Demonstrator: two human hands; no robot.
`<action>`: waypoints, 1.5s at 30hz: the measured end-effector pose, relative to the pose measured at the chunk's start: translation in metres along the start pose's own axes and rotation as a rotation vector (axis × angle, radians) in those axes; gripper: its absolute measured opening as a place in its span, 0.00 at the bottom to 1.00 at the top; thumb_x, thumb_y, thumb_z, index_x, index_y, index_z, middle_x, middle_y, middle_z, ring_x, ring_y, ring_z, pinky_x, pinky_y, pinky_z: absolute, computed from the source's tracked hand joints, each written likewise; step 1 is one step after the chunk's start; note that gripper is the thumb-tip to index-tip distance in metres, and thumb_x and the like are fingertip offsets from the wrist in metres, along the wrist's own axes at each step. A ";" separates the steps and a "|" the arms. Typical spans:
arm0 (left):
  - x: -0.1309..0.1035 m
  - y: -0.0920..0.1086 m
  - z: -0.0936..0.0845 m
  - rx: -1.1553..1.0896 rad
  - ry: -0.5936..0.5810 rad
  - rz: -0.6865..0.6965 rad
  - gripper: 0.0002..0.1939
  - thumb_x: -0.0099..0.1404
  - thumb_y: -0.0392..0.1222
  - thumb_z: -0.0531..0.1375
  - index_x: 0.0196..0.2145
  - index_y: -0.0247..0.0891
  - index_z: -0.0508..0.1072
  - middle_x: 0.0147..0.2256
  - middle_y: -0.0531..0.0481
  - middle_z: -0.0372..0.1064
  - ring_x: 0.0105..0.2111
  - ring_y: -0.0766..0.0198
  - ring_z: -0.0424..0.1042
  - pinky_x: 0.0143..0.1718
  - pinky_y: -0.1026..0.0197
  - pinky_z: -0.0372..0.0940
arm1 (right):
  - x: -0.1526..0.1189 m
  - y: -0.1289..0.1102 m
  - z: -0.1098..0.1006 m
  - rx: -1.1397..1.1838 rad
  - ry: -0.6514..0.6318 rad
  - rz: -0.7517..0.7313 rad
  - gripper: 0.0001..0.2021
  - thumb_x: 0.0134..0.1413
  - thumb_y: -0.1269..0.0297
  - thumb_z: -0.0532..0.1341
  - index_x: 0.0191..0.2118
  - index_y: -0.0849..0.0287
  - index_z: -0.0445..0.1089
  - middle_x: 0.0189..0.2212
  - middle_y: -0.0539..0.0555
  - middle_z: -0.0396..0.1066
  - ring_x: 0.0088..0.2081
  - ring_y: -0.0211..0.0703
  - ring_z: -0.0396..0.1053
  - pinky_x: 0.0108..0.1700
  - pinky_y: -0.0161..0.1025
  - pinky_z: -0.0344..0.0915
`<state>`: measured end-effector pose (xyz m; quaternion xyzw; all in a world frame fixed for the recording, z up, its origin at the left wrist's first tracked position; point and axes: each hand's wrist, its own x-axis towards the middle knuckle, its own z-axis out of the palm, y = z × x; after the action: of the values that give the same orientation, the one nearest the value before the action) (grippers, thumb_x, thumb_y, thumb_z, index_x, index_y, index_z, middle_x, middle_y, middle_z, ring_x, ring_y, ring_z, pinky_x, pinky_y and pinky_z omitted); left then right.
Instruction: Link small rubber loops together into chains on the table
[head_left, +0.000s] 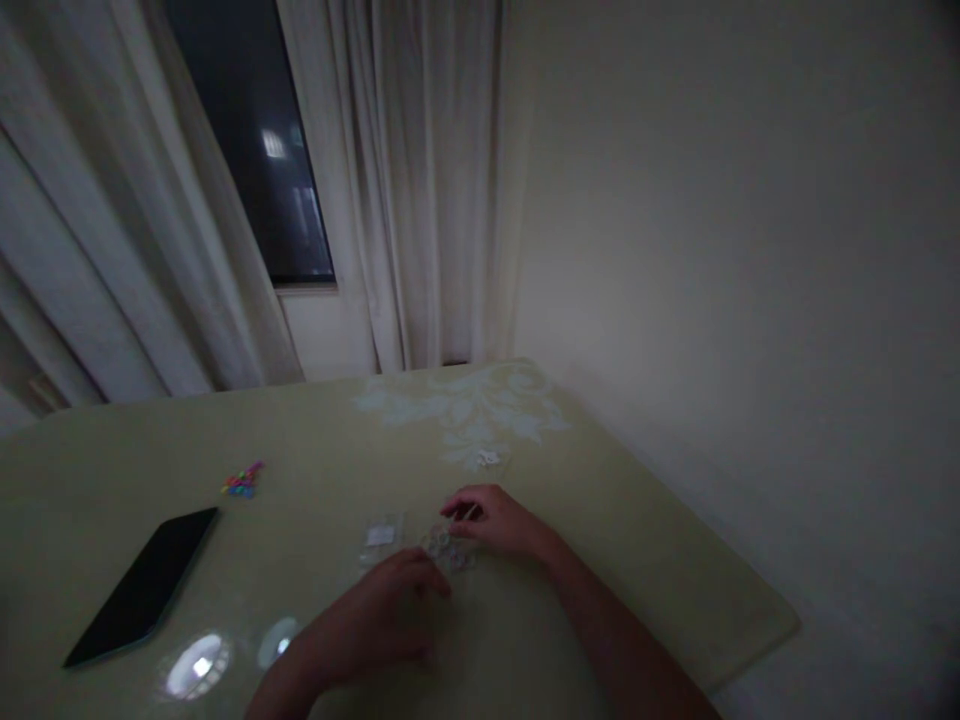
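A small heap of shiny rings or ring-like pieces, too small to make out singly, lies on the table between my two hands. At the heap's right edge, my right hand has its fingers curled toward the thumb; a thin pale streak shows inside the grip, but its kind is unclear. Just left of and nearer than the heap hovers my left hand, its thumb and fingers apart and nothing visible in them. Beyond the left hand rests a clear plastic bag with a white label.
A black tablet-like slab lies at the left, with a cluster of bright coloured small pieces behind it. Small white pieces lie beyond my right hand. The pale table meets a wall at right and curtains behind.
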<state>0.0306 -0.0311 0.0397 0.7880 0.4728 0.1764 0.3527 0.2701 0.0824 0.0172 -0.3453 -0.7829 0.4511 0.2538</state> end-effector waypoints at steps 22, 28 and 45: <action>0.012 -0.013 0.007 0.225 0.103 0.041 0.17 0.55 0.33 0.69 0.42 0.48 0.80 0.46 0.51 0.76 0.48 0.54 0.72 0.49 0.56 0.68 | -0.002 -0.010 0.016 -0.334 -0.084 -0.113 0.11 0.63 0.66 0.67 0.50 0.55 0.79 0.44 0.55 0.72 0.45 0.44 0.71 0.50 0.37 0.66; 0.025 -0.024 0.006 0.373 0.273 0.034 0.15 0.64 0.33 0.63 0.47 0.45 0.79 0.47 0.46 0.77 0.47 0.53 0.74 0.51 0.52 0.65 | -0.004 -0.007 0.002 -0.243 -0.106 0.000 0.28 0.48 0.63 0.76 0.56 0.56 0.75 0.46 0.55 0.71 0.40 0.41 0.69 0.44 0.36 0.67; 0.047 -0.030 0.030 0.544 0.308 -0.037 0.15 0.71 0.29 0.55 0.48 0.42 0.78 0.43 0.45 0.79 0.45 0.54 0.77 0.48 0.51 0.60 | 0.002 -0.014 0.035 -0.488 0.048 -0.045 0.05 0.61 0.73 0.64 0.39 0.61 0.78 0.38 0.56 0.75 0.41 0.44 0.71 0.45 0.36 0.64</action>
<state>0.0538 0.0075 -0.0049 0.8088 0.5647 0.1541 0.0562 0.2394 0.0602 0.0133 -0.3895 -0.8699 0.2344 0.1913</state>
